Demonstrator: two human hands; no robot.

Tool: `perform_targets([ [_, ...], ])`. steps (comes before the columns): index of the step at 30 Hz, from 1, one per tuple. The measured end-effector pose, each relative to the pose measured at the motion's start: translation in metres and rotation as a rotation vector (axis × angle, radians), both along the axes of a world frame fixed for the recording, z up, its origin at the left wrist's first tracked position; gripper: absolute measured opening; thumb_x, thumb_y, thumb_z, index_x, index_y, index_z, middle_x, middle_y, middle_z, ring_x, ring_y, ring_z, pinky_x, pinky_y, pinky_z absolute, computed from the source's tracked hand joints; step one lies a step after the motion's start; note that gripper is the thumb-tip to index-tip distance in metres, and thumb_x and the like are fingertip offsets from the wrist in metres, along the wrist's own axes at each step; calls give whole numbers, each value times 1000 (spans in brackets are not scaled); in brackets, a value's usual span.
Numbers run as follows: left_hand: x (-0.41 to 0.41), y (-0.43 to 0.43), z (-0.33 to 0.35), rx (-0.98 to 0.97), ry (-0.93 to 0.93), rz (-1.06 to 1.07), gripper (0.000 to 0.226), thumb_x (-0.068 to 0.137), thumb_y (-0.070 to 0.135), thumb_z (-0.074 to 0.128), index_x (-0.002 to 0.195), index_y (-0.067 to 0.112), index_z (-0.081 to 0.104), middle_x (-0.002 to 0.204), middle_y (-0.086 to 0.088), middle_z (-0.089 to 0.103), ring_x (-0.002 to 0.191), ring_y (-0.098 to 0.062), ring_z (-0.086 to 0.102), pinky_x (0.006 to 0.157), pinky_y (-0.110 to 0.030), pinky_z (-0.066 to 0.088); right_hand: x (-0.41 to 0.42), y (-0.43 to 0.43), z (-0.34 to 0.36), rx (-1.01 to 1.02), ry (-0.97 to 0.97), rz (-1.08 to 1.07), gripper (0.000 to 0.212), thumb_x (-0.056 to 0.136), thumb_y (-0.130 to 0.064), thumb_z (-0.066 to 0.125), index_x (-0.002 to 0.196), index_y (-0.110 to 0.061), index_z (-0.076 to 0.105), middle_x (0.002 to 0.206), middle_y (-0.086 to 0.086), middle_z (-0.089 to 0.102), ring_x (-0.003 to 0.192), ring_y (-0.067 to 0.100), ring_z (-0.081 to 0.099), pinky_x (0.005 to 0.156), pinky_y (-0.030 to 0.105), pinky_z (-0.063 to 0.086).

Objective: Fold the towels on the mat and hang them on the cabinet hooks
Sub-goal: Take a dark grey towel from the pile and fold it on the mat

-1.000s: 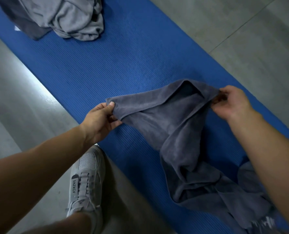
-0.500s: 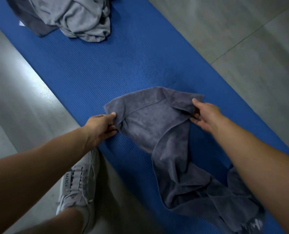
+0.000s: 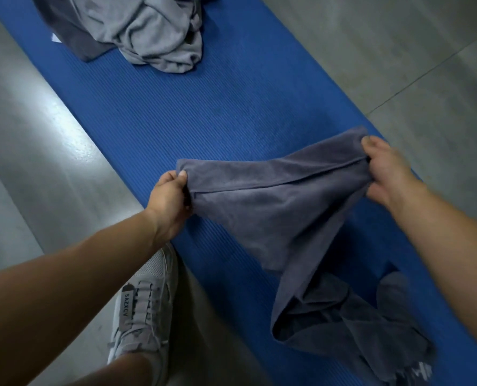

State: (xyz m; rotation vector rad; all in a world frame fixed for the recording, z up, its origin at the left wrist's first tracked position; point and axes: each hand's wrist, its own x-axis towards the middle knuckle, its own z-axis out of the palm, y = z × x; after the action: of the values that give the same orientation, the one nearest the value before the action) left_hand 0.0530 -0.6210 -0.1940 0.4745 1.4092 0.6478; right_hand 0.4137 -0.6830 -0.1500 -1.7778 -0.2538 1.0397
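Note:
A dark grey towel [image 3: 281,207] is stretched between my hands above the blue mat [image 3: 203,121]. My left hand [image 3: 169,199] pinches its left corner and my right hand [image 3: 387,171] grips its right corner. The top edge is pulled fairly taut; the rest hangs down and bunches on the mat at the lower right. A crumpled light grey towel [image 3: 153,32] lies on a darker towel [image 3: 75,40] at the mat's far end. No cabinet or hooks are in view.
The mat runs diagonally across a grey tiled floor [image 3: 398,51]. My foot in a light grey sneaker [image 3: 142,307] stands on the floor beside the mat's left edge.
My right hand has moved right and away from the left hand, pulling the towel's top edge taut and lifting it. The left hand keeps its corner.

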Motion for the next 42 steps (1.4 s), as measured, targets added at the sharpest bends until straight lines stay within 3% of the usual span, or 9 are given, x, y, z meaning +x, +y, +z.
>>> perform_targets([
  [5, -12, 33, -5, 293, 396, -53, 19, 105, 31, 46, 87, 26, 50, 86, 5, 56, 81, -15, 53, 71, -36, 48, 37, 42, -4, -135, -738, 326, 21, 98, -28, 54, 106, -15, 68, 92, 1, 61, 84, 12, 56, 78, 30, 47],
  [12, -15, 83, -10, 317, 516, -142, 18, 107, 37, 39, 93, 27, 45, 90, 4, 55, 78, -13, 53, 71, -36, 48, 19, 141, -21, -174, -972, 370, 32, 103, -25, 48, 124, -5, 61, 120, 20, 66, 110, 32, 60, 93, 36, 43],
  [16, -21, 111, -14, 284, 498, -101, 18, 103, 38, 47, 88, 28, 48, 94, 0, 61, 86, -20, 63, 76, -45, 60, 14, 207, -27, -172, -963, 415, 41, 100, -29, 45, 127, -4, 61, 123, 20, 65, 115, 34, 59, 97, 35, 42],
  [22, -24, 117, -17, 109, 543, -182, 33, 96, 38, 63, 108, 12, 46, 100, -14, 65, 78, -28, 70, 57, -37, 61, -2, 220, -47, -331, -787, 493, 62, 98, -37, 56, 151, -13, 37, 143, 12, 53, 132, 27, 50, 107, 26, 35],
  [27, -7, 86, 7, 324, 677, -333, 30, 91, 41, 67, 93, 17, 48, 84, -1, 60, 75, -22, 61, 68, -40, 54, -8, 137, -53, -384, -779, 347, 59, 89, -46, 68, 135, -13, 53, 127, 13, 61, 116, 28, 59, 97, 36, 44],
  [32, 51, 53, 30, 544, 395, -874, 10, 93, 24, 67, 87, 17, 64, 81, 1, 66, 72, -9, 58, 71, -28, 51, -27, 13, -31, -397, -508, 305, 25, 89, -40, 72, 88, -16, 68, 88, 8, 70, 75, 20, 64, 76, 37, 57],
  [35, 87, 32, 33, 646, 291, -1245, 8, 96, 18, 63, 100, 20, 70, 86, 12, 65, 76, 0, 59, 76, -19, 47, -43, -45, -12, -469, -206, 408, 26, 93, -35, 69, 83, -11, 65, 79, 11, 65, 61, 17, 60, 63, 35, 56],
  [39, 129, 13, 29, 847, 316, -1657, 29, 96, 7, 59, 121, 15, 69, 120, -1, 68, 108, -18, 62, 96, -29, 47, -62, -95, -3, -434, -141, 495, 21, 88, -27, 76, 84, -10, 64, 66, 8, 64, 55, 20, 64, 55, 36, 56],
  [42, 146, 2, 16, 1183, 355, -1864, 42, 84, 27, 66, 125, 33, 65, 136, 4, 57, 126, -21, 51, 97, -46, 48, -79, -113, -7, -363, -110, 411, 26, 84, -23, 80, 87, -10, 58, 65, 10, 65, 60, 26, 71, 57, 38, 58],
])
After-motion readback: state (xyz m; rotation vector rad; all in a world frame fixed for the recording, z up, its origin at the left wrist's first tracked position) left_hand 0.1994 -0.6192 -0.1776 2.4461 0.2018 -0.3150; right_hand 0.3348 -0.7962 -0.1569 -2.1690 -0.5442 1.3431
